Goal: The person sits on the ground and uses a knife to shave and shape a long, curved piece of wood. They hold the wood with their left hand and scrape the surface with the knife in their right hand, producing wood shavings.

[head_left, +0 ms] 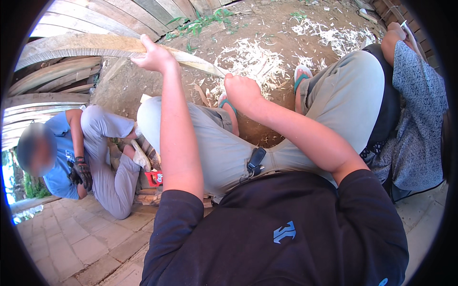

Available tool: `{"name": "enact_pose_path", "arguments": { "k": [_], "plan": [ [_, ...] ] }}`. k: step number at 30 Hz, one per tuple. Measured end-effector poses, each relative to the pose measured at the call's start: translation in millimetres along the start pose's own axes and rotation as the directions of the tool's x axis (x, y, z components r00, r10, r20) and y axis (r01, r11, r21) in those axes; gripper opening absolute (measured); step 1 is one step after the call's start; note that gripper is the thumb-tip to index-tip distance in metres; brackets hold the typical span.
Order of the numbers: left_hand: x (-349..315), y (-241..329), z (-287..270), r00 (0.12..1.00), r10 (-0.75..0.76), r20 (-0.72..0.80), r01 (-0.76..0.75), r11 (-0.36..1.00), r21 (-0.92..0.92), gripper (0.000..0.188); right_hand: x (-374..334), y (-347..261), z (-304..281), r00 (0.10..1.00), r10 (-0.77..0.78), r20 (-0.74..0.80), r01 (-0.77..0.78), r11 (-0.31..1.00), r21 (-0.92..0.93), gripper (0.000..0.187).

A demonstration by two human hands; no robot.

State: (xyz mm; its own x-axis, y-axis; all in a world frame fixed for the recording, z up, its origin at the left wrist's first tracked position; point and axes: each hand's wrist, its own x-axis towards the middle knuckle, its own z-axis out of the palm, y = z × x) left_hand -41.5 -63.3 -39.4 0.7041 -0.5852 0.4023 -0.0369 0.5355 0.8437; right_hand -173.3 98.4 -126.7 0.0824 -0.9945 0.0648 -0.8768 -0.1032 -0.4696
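A long pale wooden plank [90, 44], rough along its near edge, runs across from the far left and narrows toward the middle. My left hand [160, 57] grips it partway along, thumb laid over its face and fingers at its near edge. At the narrow end, my right hand [243, 93] is closed in a fist around the wood; the fist hides the tip. The plank is raised in front of my knees, above the dirt floor.
Wood shavings [250, 62] litter the dirt near my sandals. Curved boards [55, 76] are stacked at left. A seated person in a blue shirt [67, 138] wears dark gloves, beside a red object [154, 178]. Another person in patterned clothing [412, 128] sits close at my right.
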Motion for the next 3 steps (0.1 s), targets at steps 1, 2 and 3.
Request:
{"name": "enact_pose_path", "arguments": {
  "k": [1,2,3],
  "plan": [
    [0.1,-0.6,-0.6,1.000,-0.011,0.012,0.011,1.000,-0.009,0.074,0.1,0.4,1.7,1.000,0.007,0.002,-0.007,1.000,-0.001,0.026],
    [0.3,-1.2,-0.8,1.000,0.011,0.020,-0.011,1.000,-0.022,0.075,0.3,1.0,3.9,1.000,0.015,0.003,-0.015,1.000,-0.003,0.026],
    [0.5,-2.2,-1.4,0.999,0.033,0.027,-0.032,0.999,-0.032,0.075,0.1,0.9,4.6,1.000,0.016,0.003,-0.016,1.000,-0.001,0.026]
  ]
}}
